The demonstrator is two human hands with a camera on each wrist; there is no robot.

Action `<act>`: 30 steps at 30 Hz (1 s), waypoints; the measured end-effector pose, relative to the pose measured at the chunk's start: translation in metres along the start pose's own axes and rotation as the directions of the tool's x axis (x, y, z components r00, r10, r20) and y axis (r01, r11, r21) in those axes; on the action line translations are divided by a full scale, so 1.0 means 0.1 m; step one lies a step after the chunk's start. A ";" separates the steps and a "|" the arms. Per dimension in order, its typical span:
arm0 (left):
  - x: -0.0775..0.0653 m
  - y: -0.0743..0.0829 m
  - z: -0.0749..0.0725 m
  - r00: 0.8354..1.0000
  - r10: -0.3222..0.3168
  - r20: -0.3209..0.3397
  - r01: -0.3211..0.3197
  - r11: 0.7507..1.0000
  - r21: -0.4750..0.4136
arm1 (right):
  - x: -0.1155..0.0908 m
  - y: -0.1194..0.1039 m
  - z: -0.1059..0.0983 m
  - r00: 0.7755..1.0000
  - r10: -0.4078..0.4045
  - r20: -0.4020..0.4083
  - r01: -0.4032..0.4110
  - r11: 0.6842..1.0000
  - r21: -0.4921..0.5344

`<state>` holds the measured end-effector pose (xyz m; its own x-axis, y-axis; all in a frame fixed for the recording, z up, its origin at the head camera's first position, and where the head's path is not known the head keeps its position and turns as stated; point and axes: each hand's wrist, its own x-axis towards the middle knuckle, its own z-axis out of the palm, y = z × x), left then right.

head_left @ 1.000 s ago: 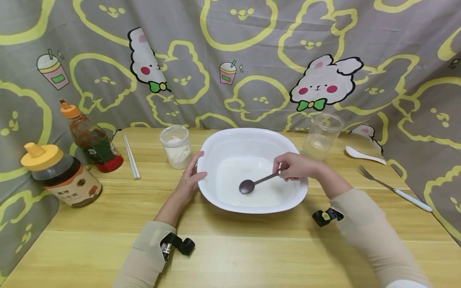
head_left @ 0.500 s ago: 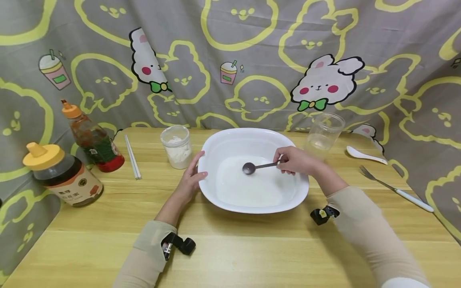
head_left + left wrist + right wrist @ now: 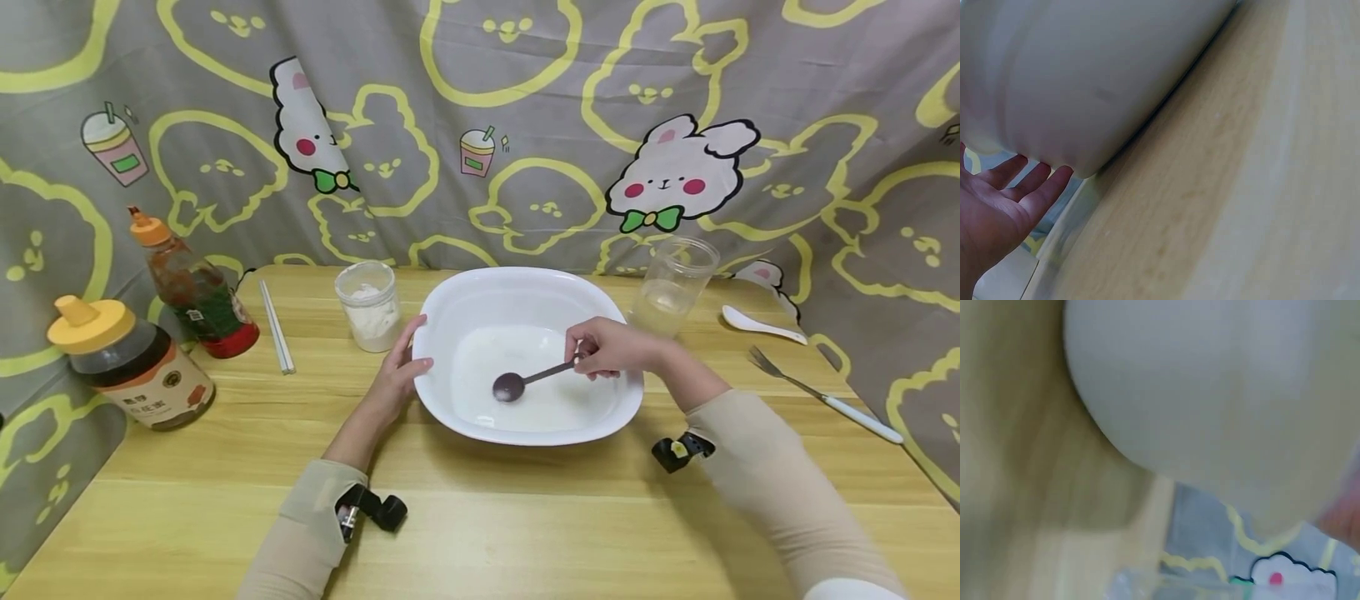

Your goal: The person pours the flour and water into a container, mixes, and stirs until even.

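Note:
A white oval basin [image 3: 450, 417] stands mid-table with a milky white liquid inside. My left hand [image 3: 393, 375] grips its left side, the thumb over the rim; in the left wrist view the fingers [image 3: 1047, 190] reach against the outer wall. My right hand [image 3: 611, 346] hangs over the basin's right part and pinches the handle of a dark brown spoon [image 3: 509, 387]. The spoon's round bowl is at the liquid, left of the hand; its exact depth I cannot tell. The right wrist view is mostly the basin's outer wall [image 3: 1179, 394], the hand barely showing at the edge.
A jar of white powder [image 3: 369, 308] stands behind the left hand, a clear cup of liquid [image 3: 667, 287] behind the right. Left are chopsticks [image 3: 277, 329], a sauce bottle [image 3: 198, 296] and a yellow-capped jar [image 3: 135, 367]. Right lie a white spoon [image 3: 763, 324] and a fork [image 3: 821, 396].
The spoon went from the front of the liquid to further back, then forward again and slightly left, the right hand moving with it. My left hand has stayed on the basin.

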<state>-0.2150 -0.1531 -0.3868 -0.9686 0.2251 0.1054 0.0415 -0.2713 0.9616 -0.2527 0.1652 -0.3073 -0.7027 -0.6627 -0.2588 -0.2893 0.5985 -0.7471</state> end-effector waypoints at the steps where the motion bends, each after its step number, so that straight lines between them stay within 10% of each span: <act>1: 0.00 0.00 0.00 1.000 0.000 0.001 0.000 1.000 0.003 | -0.03 0.00 -0.03 1.000 0.004 -0.006 -0.004 1.000 -0.017; 11: 0.00 0.01 -0.01 1.000 -0.001 -0.001 0.001 1.000 0.012 | -0.07 0.03 -0.24 0.973 0.088 -0.213 -0.131 0.972 -0.195; 20: 0.01 -0.02 -0.01 1.000 -0.001 -0.005 0.001 1.000 0.006 | 0.30 0.03 -0.06 0.949 0.133 -0.288 -0.137 0.991 0.004; 30: 0.01 -0.02 -0.01 1.000 0.008 -0.004 -0.008 1.000 0.014 | 0.49 -0.07 0.19 0.989 0.072 -0.132 -0.055 0.990 0.128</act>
<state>-0.2160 -0.1533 -0.3891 -0.9693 0.2189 0.1121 0.0529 -0.2598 0.9642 -0.2731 0.1196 -0.3261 -0.8017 -0.5522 -0.2289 -0.1644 0.5719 -0.8037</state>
